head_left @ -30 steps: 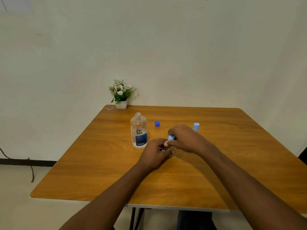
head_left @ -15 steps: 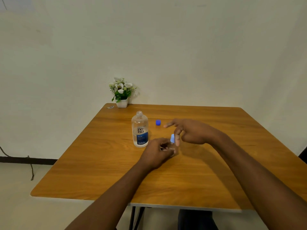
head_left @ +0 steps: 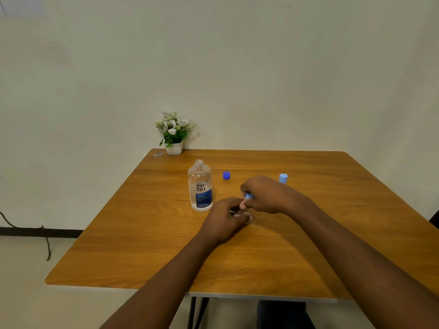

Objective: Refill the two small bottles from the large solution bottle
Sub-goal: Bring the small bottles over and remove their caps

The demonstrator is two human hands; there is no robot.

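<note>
The large clear solution bottle [head_left: 200, 186], blue label, stands uncapped at the table's middle. Its dark blue cap [head_left: 226, 175] lies just to its right. My left hand [head_left: 225, 218] is closed around a small bottle, almost wholly hidden by the fingers. My right hand [head_left: 266, 194] pinches that bottle's light blue cap [head_left: 248, 196] from above. A second light blue cap [head_left: 283, 178] shows farther right behind my right hand; I cannot tell whether a bottle sits under it.
The wooden table [head_left: 147, 252] stands against a pale wall. A small white pot of white flowers [head_left: 174, 134] sits at the back left corner, with a tiny scrap [head_left: 158, 154] beside it. A cable [head_left: 46, 243] trails on the floor at left.
My right hand had lifted off the cap with its fingers spread half a second ago; now it is back on the light blue cap, fingers closed. The left hand has stayed put.
</note>
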